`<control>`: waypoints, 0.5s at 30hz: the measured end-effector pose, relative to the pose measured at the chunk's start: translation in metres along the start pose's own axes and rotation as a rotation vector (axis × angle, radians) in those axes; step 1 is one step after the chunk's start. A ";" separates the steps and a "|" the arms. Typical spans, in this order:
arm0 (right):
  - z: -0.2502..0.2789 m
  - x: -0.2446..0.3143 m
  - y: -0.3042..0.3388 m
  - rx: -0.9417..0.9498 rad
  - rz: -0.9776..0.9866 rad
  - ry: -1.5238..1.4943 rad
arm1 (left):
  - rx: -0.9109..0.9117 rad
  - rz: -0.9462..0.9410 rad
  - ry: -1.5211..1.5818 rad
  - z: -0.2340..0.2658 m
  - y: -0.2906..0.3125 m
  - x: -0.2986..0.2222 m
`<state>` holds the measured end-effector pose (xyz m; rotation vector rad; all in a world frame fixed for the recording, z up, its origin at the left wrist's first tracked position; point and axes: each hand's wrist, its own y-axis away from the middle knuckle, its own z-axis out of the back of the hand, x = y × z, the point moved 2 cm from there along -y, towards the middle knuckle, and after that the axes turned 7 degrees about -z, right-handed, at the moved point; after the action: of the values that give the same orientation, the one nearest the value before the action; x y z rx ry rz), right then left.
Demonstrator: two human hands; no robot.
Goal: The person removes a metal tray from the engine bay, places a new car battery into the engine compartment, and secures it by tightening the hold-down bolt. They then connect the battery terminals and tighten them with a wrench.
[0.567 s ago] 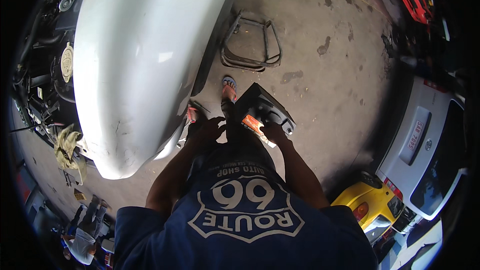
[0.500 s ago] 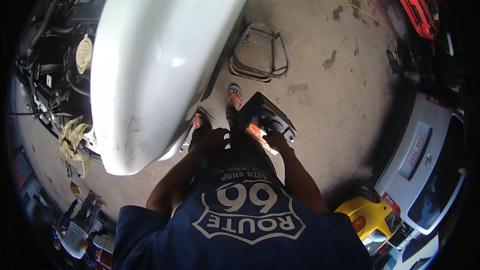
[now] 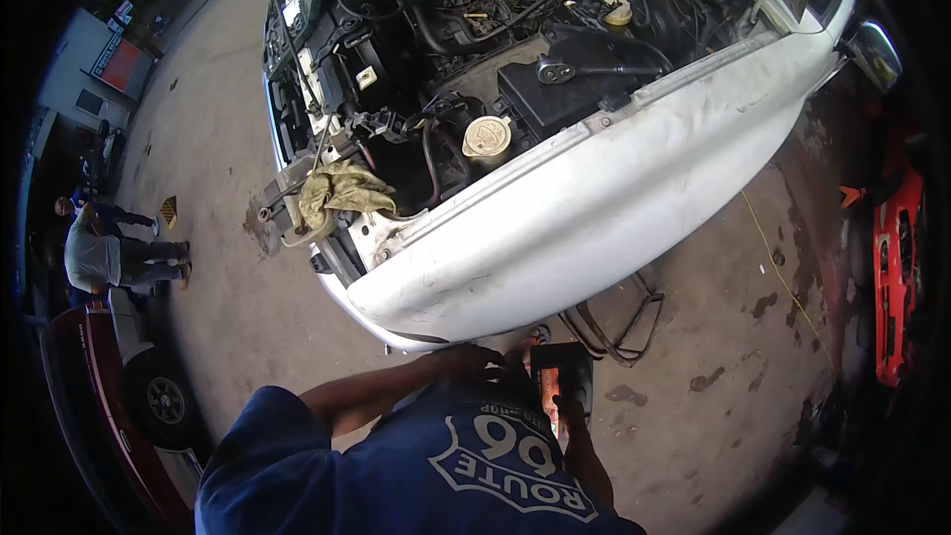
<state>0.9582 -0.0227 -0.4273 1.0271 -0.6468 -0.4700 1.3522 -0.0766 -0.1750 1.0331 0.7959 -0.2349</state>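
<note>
While the person's left hand hangs in front of the blue shirt, fingers loosely parted, the right hand is at the near end of a box-shaped black item with an orange label, just below the white fender; I can't tell whether it grips, and the item's inside is hidden from me. Across the fender, the open engine bay is crammed with hoses, a lidded black housing with a metal ratchet lying on top, and a cream-capped reservoir, contents hidden. A yellowish cloth drapes the front corner.
</note>
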 end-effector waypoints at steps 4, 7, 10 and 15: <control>0.009 0.015 0.017 -0.034 0.308 0.235 | -0.200 -0.005 0.188 0.000 -0.041 -0.012; 0.026 0.031 0.058 -0.088 0.286 0.142 | -0.281 -0.026 0.252 -0.026 -0.098 0.001; 0.049 0.063 0.120 -0.148 0.531 0.396 | -0.285 0.004 0.392 -0.053 -0.164 0.020; 0.103 0.107 0.248 -0.080 0.324 0.199 | -0.186 0.072 0.643 -0.087 -0.252 0.024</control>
<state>0.9797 -0.0445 -0.1399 0.8607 -0.5972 -0.1068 1.1951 -0.1298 -0.3845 0.9632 1.3281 0.2466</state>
